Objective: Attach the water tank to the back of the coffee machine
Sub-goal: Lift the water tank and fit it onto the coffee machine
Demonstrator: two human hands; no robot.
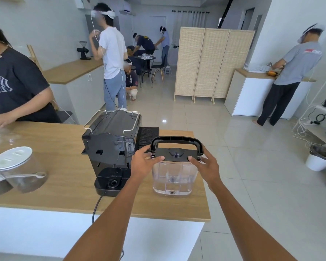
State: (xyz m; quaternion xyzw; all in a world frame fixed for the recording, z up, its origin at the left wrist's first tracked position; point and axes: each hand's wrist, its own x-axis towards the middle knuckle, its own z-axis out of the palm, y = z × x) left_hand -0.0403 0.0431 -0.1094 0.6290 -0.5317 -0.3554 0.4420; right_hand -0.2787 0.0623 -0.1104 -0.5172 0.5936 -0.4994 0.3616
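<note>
A clear plastic water tank (174, 178) with a black lid and raised black handle stands upright on the wooden counter (64, 166), just right of the coffee machine. The black coffee machine (109, 147) shows me its back, with an empty round socket base at its foot. My left hand (143, 161) grips the tank's left top edge, thumb on the lid. My right hand (205, 164) holds the right top edge the same way. The tank stands apart from the machine.
Two clear jars with white lids (17, 170) stand at the counter's left. A black mat (149, 134) lies behind the tank. The machine's power cord (96, 206) drops over the front edge. A person in a dark shirt (15, 85) leans in at far left; the counter's right edge is close to the tank.
</note>
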